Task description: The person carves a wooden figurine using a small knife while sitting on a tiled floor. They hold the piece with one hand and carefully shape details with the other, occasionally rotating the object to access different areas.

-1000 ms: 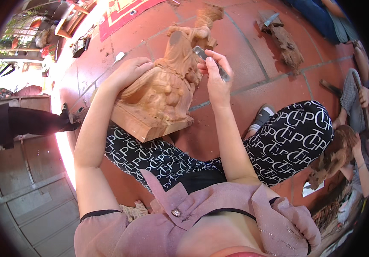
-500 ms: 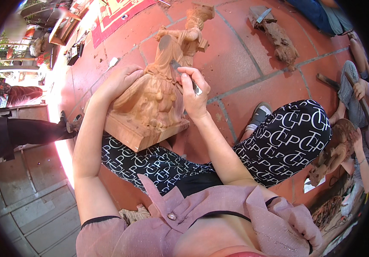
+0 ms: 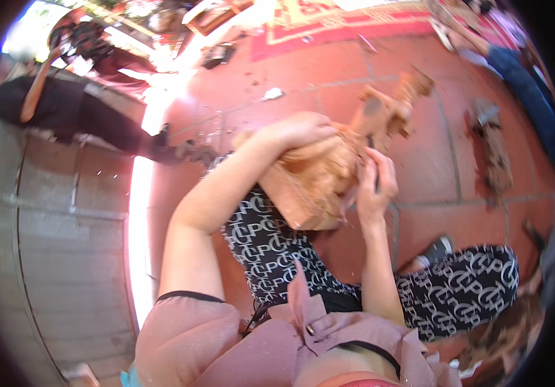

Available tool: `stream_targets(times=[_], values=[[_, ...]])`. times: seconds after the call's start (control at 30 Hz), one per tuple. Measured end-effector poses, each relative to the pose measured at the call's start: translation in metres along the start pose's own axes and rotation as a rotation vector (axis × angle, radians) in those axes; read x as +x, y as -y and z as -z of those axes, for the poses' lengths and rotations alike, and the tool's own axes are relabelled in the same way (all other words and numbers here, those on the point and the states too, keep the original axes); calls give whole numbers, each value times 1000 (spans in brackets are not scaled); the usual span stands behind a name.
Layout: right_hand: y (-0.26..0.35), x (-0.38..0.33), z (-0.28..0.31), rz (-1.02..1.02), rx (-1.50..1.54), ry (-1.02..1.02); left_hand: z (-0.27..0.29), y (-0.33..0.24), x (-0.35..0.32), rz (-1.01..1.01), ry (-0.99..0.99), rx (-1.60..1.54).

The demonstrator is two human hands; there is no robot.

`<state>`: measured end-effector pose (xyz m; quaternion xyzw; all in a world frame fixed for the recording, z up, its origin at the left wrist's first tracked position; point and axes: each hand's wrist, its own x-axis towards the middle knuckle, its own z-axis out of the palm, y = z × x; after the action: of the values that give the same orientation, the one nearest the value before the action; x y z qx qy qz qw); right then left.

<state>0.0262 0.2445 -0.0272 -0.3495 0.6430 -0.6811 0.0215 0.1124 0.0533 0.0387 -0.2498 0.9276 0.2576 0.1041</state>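
Two bare hands are in view, both at a wooden carving (image 3: 329, 164). We find the carving in front of the person, its base over the left leg and its narrow end pointing up and to the right, over the tiled floor (image 3: 419, 226). We note the left hand (image 3: 306, 129) palm down on the carving's upper left side; we cannot tell whether its blurred fingers grip or merely rest. We record the right hand (image 3: 378, 184) at the carving's right side, thumb and fingers pinched on a slim, dark tool (image 3: 370, 141), largely hidden. Well apart to the right, we see a rough wood piece (image 3: 498, 161) on the floor. Beyond the carving, we observe a red rug (image 3: 271, 42).
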Motion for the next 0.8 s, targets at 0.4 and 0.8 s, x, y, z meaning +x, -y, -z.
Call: stream_targets(times=[0.4,0.8], values=[[18,4,2,39,-9,83,5,-4,-14,-7,-18,41],[32,5,3,28,7,225,2,0,-12,-11,-30,35]])
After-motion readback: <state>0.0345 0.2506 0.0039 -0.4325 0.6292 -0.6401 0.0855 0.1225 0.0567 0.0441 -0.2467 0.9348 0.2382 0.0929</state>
